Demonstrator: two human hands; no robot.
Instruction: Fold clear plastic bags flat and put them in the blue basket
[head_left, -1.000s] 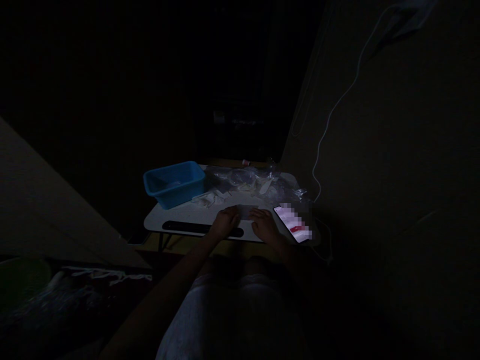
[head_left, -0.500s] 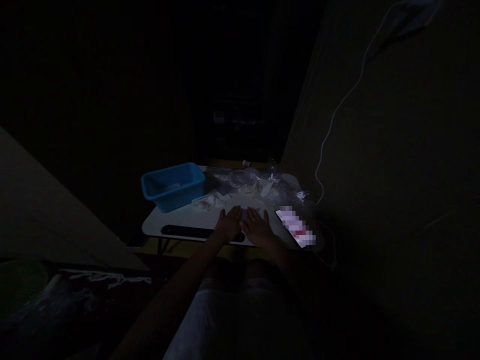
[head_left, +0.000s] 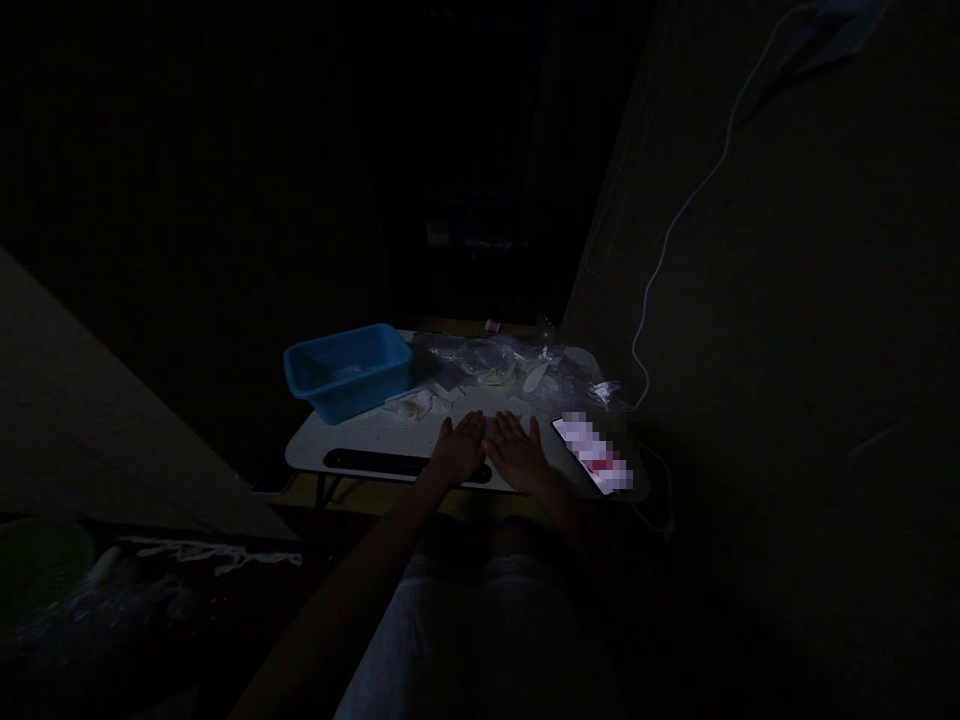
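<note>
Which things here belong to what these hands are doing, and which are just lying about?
At the hands: left hand, right hand, small pale flat piece between them.

Lying about: blue plastic tub, crumpled clear plastic, smartphone with blurred screen, thin white cable.

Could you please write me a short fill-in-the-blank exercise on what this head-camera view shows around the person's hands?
1. The left hand and the right hand rest flat with the palms facing ____ on the white table.
2. The plastic tub at the table's far left is ____ in colour.
3. The phone lies closest to the person's ____ hand.

Missing words: down; blue; right.
</note>
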